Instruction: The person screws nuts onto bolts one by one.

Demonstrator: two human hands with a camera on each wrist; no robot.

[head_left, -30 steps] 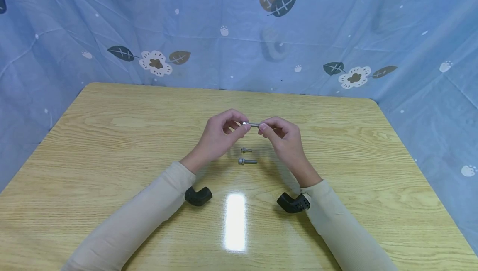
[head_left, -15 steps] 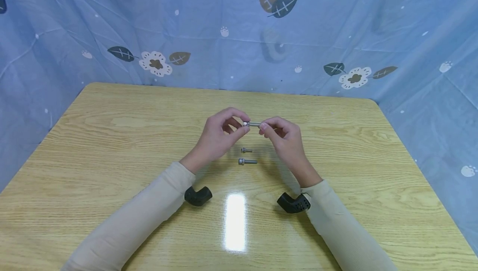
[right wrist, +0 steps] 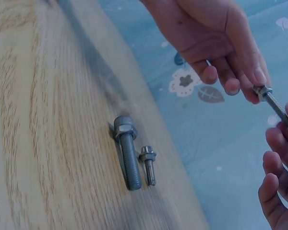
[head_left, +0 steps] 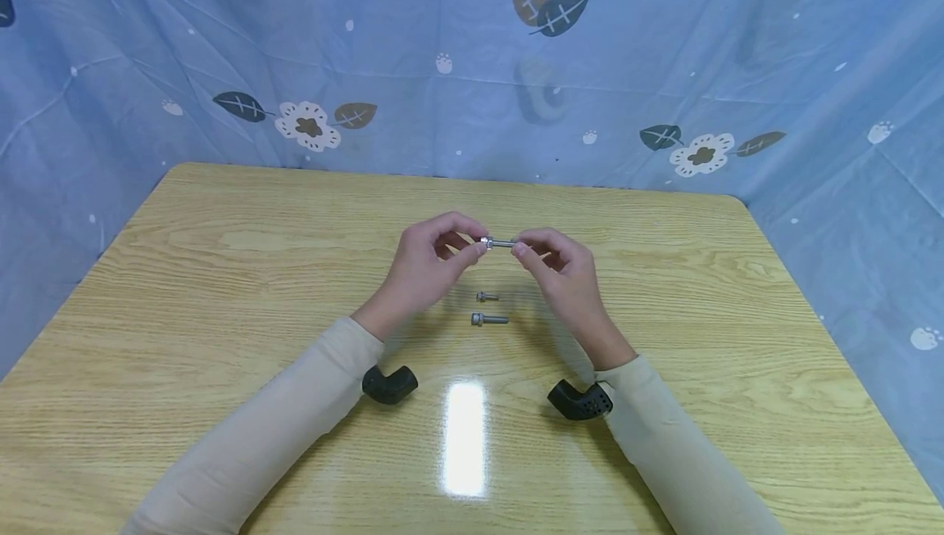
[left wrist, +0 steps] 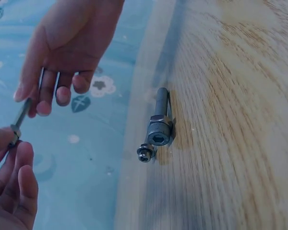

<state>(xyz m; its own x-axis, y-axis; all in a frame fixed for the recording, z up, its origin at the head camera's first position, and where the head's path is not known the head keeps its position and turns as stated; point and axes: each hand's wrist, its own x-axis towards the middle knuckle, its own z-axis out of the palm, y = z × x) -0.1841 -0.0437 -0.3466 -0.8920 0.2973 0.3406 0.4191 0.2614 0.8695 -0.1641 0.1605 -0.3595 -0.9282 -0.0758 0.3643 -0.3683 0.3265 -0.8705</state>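
Note:
A slim metal bolt (head_left: 503, 243) with a hex nut (right wrist: 264, 91) close to its head is held level above the table between both hands. My left hand (head_left: 431, 263) has thumb and forefinger at the head and nut end. Its other fingers curl loosely below. At the threaded end, my right hand (head_left: 566, 271) pinches the tip, which its fingers hide. Beneath the hands, a small bolt (head_left: 487, 296) and a thicker bolt (head_left: 492, 319) lie side by side on the table, heads to the left, each with a nut near its head (left wrist: 159, 128).
The wood-grain table (head_left: 258, 289) spreads to both sides. Behind it hangs a blue patterned cloth (head_left: 413, 52). Black curved wrist mounts (head_left: 391, 386) stick out inward from both sleeves, low over the table. A bright light reflection shows near the front.
My left hand has shifted slightly left, and more of the bolt's head and nut now shows beyond its fingertips. My right hand stays at the tip. The two bolts on the table have not moved.

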